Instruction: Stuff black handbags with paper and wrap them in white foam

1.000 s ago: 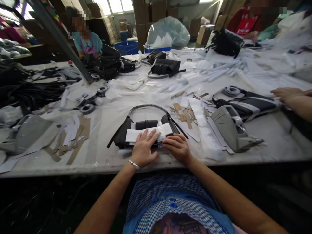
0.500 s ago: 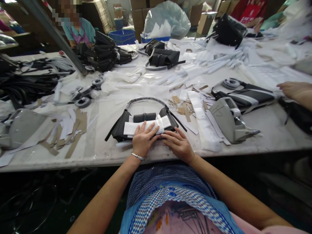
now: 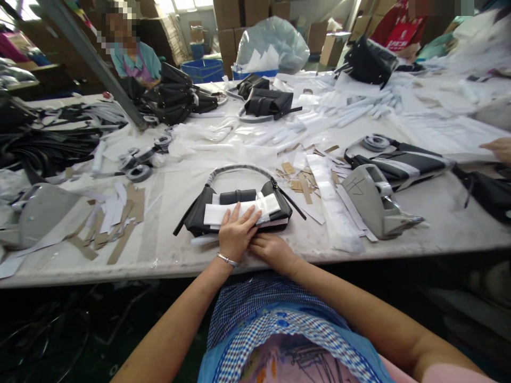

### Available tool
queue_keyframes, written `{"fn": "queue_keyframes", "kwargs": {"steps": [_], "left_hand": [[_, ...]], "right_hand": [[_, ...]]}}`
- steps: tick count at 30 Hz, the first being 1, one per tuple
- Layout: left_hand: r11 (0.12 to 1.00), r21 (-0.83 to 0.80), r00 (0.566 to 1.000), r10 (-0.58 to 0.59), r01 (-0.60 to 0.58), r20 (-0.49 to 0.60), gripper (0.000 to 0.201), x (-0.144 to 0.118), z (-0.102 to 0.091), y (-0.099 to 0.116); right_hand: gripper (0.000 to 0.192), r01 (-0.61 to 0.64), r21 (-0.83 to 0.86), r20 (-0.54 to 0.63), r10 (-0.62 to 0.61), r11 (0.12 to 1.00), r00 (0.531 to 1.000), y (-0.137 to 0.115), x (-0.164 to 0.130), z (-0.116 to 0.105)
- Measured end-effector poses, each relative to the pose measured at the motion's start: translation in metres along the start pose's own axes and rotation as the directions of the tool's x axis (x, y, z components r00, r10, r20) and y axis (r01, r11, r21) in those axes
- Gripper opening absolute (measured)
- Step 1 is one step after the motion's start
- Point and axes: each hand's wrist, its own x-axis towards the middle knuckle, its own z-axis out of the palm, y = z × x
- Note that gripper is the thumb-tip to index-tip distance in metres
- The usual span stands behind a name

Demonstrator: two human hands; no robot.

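A small black handbag (image 3: 195, 215) lies on the table in front of me, its wrapped handle (image 3: 239, 169) arching away toward the far side. Across its front lies a white padding strip (image 3: 215, 213) with a clear band near its right end. My left hand (image 3: 236, 234) rests flat on the strip and bag with fingers spread. Close beside it, my right hand (image 3: 275, 252) is at the bag's near lower edge, fingers bent together. Its fingertips are partly hidden by the left hand, and whatever they pinch does not show.
Grey tape dispensers stand at right (image 3: 373, 202) and left (image 3: 48, 215). Cardboard and paper strips (image 3: 115, 218) lie nearby. Another black bag (image 3: 403, 159) is to the right, near a co-worker's hand (image 3: 499, 149). A metal post (image 3: 96, 69) slants at left. A person sits across the table.
My right hand has moved left and down from the bag's right front, its fingers going from spread to bent together beside my left hand. The left hand stays on the strip.
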Motion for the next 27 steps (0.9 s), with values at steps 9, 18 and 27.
{"fn": "queue_keyframes", "kwargs": {"steps": [9,18,27], "left_hand": [[0.998,0.040,0.998,0.052,-0.051,-0.032,0.041,-0.003,0.006,0.002],[0.994,-0.004,0.990,0.106,-0.107,-0.088,0.044,-0.005,0.007,0.010],[0.994,-0.032,0.987,0.099,-0.104,-0.127,0.039,-0.004,0.006,0.011]], "right_hand": [[0.022,-0.078,0.097,-0.093,0.087,0.992,0.992,-0.004,-0.051,-0.058],[0.029,-0.215,0.282,-0.089,0.249,0.935,0.964,-0.014,-0.060,-0.045],[0.035,-0.202,0.165,-0.033,0.210,0.965,0.977,0.010,-0.050,-0.055]]}}
